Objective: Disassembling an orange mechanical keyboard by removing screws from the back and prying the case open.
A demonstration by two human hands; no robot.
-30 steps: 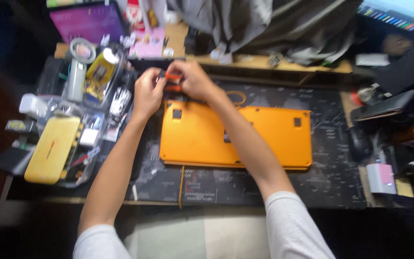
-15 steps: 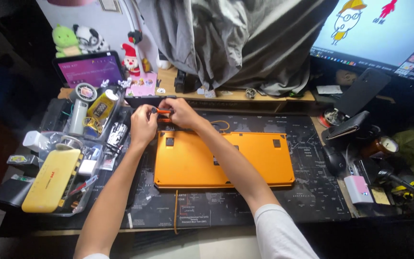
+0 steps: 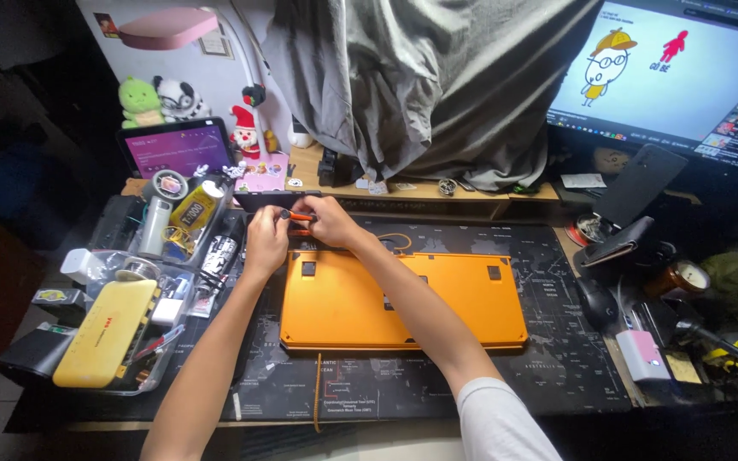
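A small orange tool (image 3: pixel 301 218) is clamped in both hands, left (image 3: pixel 266 239) and right (image 3: pixel 328 222), above the orange keyboard's (image 3: pixel 403 300) upper-left corner at frame centre.

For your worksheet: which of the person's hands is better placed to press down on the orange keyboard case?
Probably the right hand: its forearm already lies across the orange keyboard case. The left hand sits at the case's left edge, both pinching a small orange tool.
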